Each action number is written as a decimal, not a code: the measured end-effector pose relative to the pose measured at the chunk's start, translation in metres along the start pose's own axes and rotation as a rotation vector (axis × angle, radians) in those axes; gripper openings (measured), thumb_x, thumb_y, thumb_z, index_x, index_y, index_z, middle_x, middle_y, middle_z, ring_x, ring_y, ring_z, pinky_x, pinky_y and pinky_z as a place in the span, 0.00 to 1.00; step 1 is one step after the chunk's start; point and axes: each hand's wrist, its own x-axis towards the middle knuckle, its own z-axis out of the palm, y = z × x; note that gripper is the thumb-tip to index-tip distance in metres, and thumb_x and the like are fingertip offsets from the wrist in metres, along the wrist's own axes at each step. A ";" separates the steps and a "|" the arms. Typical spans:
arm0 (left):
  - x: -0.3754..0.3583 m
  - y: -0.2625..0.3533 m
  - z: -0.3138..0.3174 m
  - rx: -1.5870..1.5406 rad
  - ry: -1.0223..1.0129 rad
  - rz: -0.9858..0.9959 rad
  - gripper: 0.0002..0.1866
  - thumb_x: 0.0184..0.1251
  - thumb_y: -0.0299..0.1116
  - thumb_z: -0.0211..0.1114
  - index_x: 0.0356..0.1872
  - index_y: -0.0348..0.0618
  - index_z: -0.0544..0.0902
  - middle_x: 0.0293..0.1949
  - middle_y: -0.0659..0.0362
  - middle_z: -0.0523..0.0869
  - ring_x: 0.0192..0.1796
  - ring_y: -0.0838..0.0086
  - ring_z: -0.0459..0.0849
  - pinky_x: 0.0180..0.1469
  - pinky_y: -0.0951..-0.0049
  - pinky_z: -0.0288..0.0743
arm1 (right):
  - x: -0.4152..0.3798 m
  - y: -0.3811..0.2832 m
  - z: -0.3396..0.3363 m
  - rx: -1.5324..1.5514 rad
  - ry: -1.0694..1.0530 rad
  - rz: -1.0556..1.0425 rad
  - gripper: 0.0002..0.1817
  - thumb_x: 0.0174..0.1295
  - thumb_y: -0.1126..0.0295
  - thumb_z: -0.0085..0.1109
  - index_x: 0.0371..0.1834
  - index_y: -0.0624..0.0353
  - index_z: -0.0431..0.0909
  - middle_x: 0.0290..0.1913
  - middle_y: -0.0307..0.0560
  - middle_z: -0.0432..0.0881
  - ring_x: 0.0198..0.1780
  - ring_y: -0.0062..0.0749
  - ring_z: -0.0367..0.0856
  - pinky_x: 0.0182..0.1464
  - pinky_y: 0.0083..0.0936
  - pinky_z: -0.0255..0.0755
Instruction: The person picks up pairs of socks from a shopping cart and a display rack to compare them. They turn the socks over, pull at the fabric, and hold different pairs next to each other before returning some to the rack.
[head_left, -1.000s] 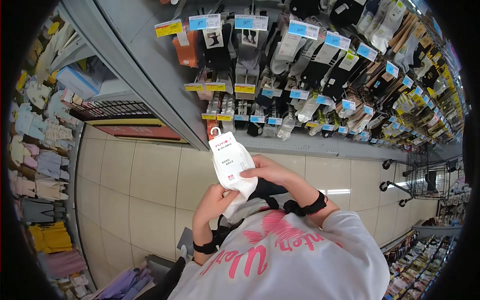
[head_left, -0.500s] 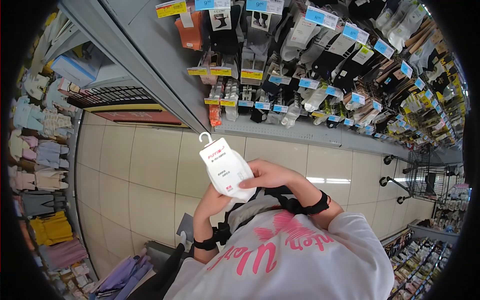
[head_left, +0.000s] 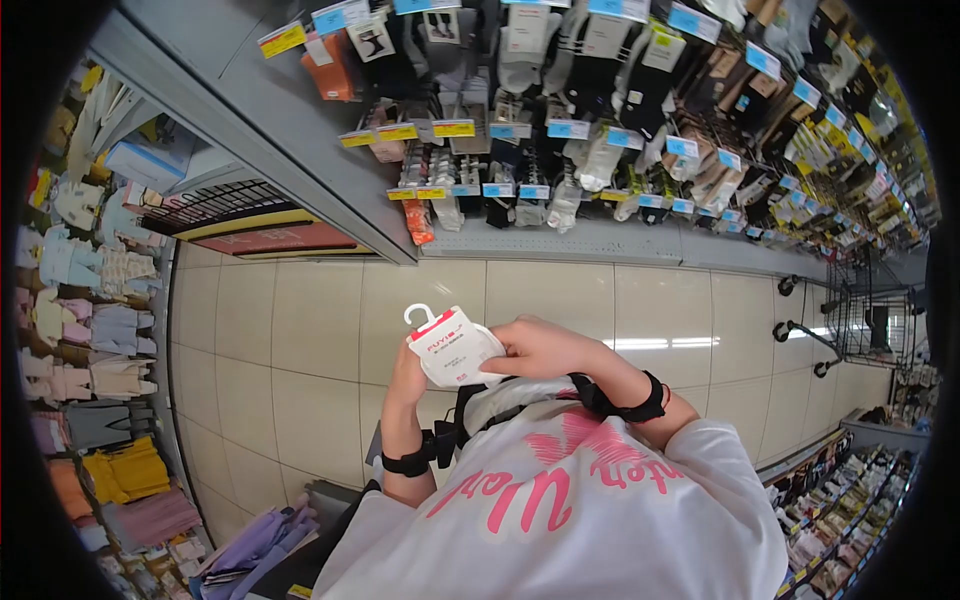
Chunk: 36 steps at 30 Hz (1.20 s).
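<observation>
A white sock pack (head_left: 455,352) with red print and a white plastic hook on top is held in front of the body, tilted. My left hand (head_left: 408,372) grips its edge on the left side of the view, fingers partly behind the pack. On the other side my right hand (head_left: 525,347) pinches the lower corner, thumb on the front face. Which arm is which follows the view: both forearms wear black straps.
Socks (head_left: 640,95) hang in rows on the shelf rack (head_left: 560,245) ahead. A wire cart (head_left: 870,325) stands on the tiled floor at the right. Folded children's clothes (head_left: 125,470) line the left. Purple clothes (head_left: 255,545) lie at lower left.
The pack has tipped so its face looks shorter, and its hook has moved slightly right. My left hand has moved up along its edge. The view has shifted.
</observation>
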 end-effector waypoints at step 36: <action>-0.203 -0.009 0.156 0.159 0.299 0.195 0.09 0.53 0.26 0.61 0.34 0.32 0.78 0.30 0.58 0.81 0.31 0.80 0.78 0.34 0.80 0.71 | -0.240 0.020 0.089 0.144 0.005 -0.073 0.20 0.50 0.68 0.57 0.45 0.66 0.69 0.34 0.49 0.79 0.35 0.28 0.76 0.38 0.24 0.68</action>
